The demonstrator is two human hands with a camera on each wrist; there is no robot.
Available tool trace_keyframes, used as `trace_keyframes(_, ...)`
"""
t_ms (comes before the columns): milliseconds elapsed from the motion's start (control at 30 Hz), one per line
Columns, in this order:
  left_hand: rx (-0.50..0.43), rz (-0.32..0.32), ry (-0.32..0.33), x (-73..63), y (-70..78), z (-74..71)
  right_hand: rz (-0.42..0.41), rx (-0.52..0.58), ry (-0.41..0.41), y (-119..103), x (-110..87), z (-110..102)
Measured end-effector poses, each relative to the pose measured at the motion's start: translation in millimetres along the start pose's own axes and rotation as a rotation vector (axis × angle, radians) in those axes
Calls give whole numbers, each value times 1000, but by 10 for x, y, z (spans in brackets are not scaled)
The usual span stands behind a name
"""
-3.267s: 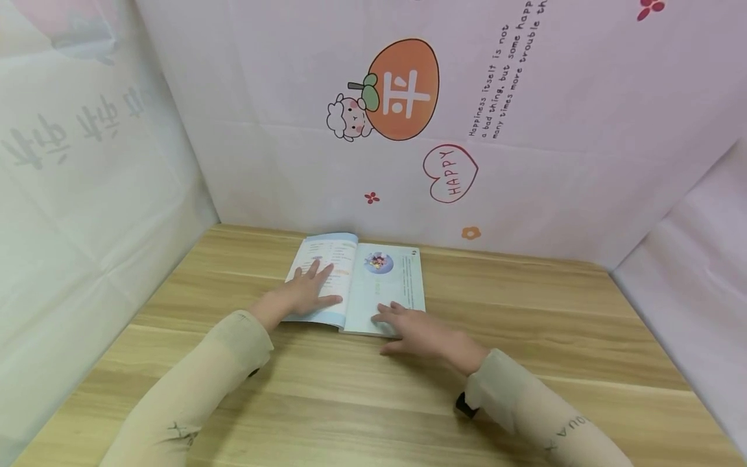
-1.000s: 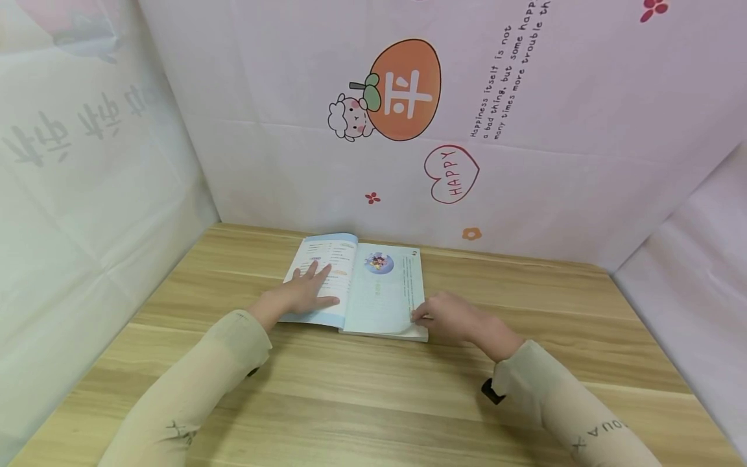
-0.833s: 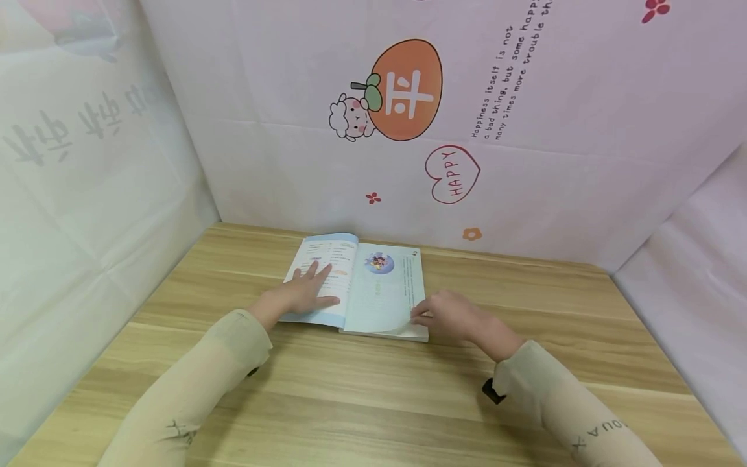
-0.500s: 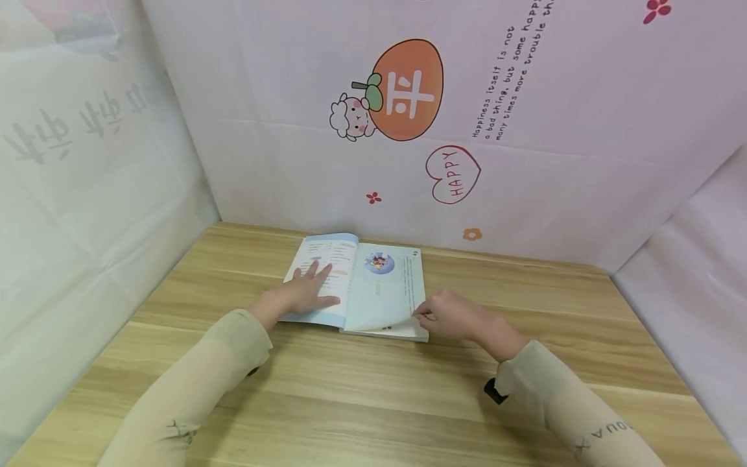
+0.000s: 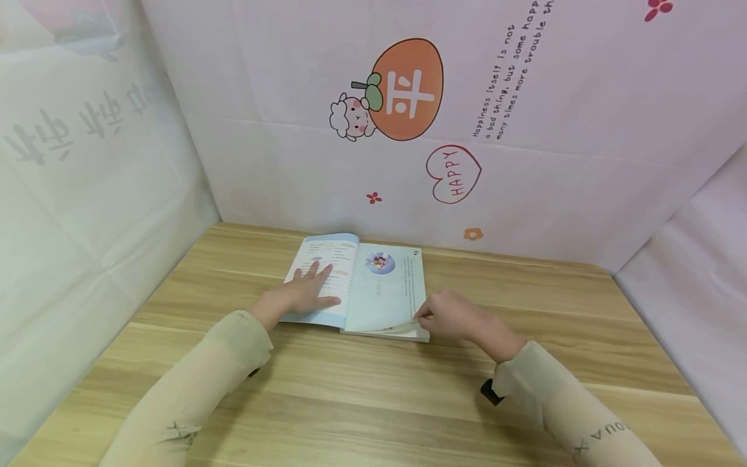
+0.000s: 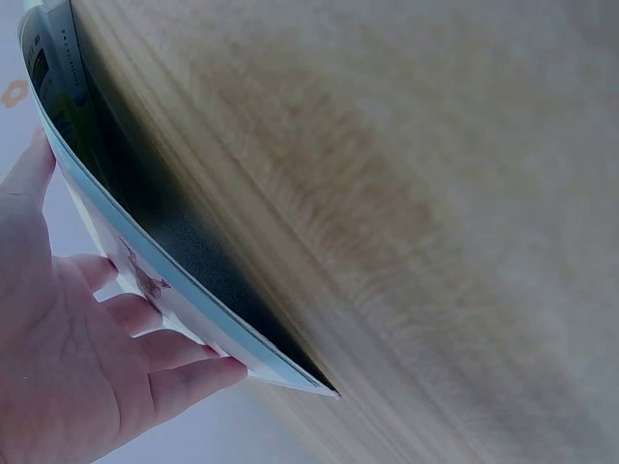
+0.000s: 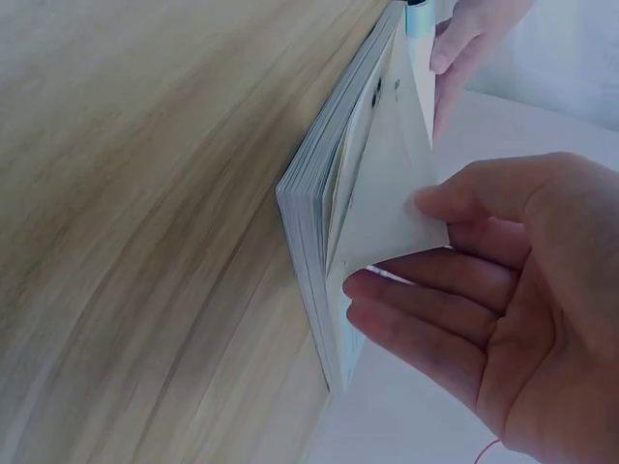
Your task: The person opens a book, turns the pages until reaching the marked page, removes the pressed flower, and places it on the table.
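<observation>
An open book (image 5: pixel 382 305) lies near the back of the wooden table, a pale green page with a round picture on its right side. Fingers spread, my left hand (image 5: pixel 299 293) presses on the left page (image 5: pixel 335 314); in the left wrist view that side bows up from the table along its blue edge (image 6: pixel 193 275). At the lower right corner, my right hand (image 5: pixel 452 316) pinches a page between thumb and fingers. Up close in the right wrist view, the raised page (image 7: pixel 392 198) bends away from the stack of pages (image 7: pixel 324 179), its corner under the thumb (image 7: pixel 445 201).
A white printed cloth (image 5: pixel 280 175) hangs just behind the book at the table's back edge. More cloth hangs at the left and right sides. Wood tabletop (image 5: pixel 350 402) stretches in front of the book and to its right.
My right hand has gone from resting over the right page to its outer lower corner, where it lifts the page's edge. The left hand stays in place on the left page.
</observation>
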State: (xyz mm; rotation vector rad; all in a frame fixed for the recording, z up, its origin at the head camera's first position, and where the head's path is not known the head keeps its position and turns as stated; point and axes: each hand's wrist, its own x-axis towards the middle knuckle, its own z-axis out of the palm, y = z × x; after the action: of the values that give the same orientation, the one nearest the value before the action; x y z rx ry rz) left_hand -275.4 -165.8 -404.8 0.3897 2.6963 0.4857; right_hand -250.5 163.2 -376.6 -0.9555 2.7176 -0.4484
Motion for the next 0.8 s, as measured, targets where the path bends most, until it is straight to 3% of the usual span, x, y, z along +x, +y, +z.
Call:
trace_keyframes(167, -8, -2, -1, -7, 7, -4, 52, 0, 11, -36, 12, 19)
trace_keyframes(333, 0, -9, 2, -1, 5, -2, 76, -65, 83, -53, 35, 70)
trace_keyframes(567, 5, -23, 4, 4, 8, 1, 186, -5, 169, 33, 46, 128)
trace_keyframes(800, -5, -18, 6, 8, 2, 6, 215, 37, 214, 106, 79, 139)
